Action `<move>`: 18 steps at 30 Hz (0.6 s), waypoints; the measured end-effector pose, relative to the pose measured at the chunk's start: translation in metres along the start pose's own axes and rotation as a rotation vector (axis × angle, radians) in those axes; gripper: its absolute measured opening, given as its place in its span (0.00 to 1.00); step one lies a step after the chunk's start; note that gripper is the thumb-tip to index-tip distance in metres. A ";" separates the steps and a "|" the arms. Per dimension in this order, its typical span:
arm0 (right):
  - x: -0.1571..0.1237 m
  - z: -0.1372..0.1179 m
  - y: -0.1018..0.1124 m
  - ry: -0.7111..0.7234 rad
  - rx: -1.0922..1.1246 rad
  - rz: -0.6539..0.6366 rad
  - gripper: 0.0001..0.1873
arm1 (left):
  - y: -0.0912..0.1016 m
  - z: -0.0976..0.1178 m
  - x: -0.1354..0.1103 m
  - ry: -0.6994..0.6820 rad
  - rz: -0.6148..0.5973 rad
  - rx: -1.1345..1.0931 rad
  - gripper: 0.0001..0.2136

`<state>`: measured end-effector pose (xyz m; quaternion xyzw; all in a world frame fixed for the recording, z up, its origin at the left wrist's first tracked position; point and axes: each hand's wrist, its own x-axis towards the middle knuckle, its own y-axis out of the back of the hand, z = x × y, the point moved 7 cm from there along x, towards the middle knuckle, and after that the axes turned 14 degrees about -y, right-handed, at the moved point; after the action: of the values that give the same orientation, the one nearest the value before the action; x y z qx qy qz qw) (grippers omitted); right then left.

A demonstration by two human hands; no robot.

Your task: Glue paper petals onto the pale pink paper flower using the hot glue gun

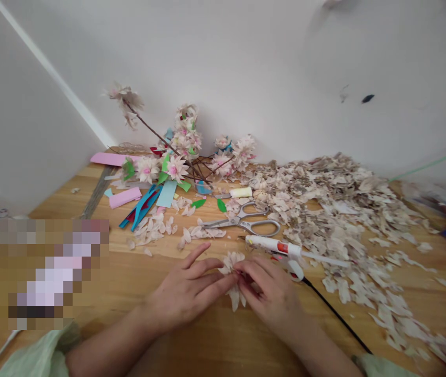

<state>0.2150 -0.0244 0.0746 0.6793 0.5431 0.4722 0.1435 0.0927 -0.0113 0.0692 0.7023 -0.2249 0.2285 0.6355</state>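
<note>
A pale flower of dried petals sits between my two hands above the front of the table. My left hand pinches it from the left with thumb and forefinger, the other fingers raised and spread. On its right side, my right hand has its fingertips closed at the flower's middle; a tiny dark red bit shows there. Just beyond my right hand lies a white glue gun with a glue stick in its back. Grey-handled scissors rest behind the hands, blades to the left.
A wide heap of dried petals covers the right side. Finished flowers on stems stand at the back by the wall. Pink paper, blue strips and wires lie left. A black cord runs front right.
</note>
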 end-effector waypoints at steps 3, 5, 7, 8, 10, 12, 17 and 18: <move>0.000 0.000 0.000 -0.004 -0.014 0.008 0.09 | -0.001 -0.001 0.000 -0.001 -0.027 0.008 0.18; 0.000 0.000 0.000 -0.010 -0.024 0.018 0.09 | 0.000 -0.002 -0.001 0.019 -0.024 -0.001 0.19; 0.000 0.001 0.000 -0.023 -0.026 0.016 0.09 | 0.002 -0.004 -0.002 0.068 0.001 -0.060 0.22; 0.000 0.002 0.000 -0.029 -0.022 0.017 0.08 | 0.004 -0.006 -0.003 0.106 0.026 -0.108 0.23; -0.001 0.003 0.000 -0.034 -0.016 0.029 0.08 | 0.007 -0.012 -0.007 0.223 0.108 -0.217 0.25; -0.003 0.002 0.000 -0.022 -0.014 0.049 0.08 | 0.007 -0.022 -0.016 0.404 0.218 -0.311 0.27; -0.006 -0.003 -0.002 0.015 0.005 0.095 0.10 | -0.024 -0.036 -0.039 0.813 0.365 -0.674 0.25; -0.005 -0.004 -0.002 0.018 0.007 0.107 0.10 | -0.032 -0.036 -0.041 0.867 0.386 -0.772 0.24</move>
<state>0.2102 -0.0297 0.0725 0.7035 0.5090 0.4834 0.1109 0.0781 0.0281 0.0219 0.2111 -0.1356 0.5063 0.8250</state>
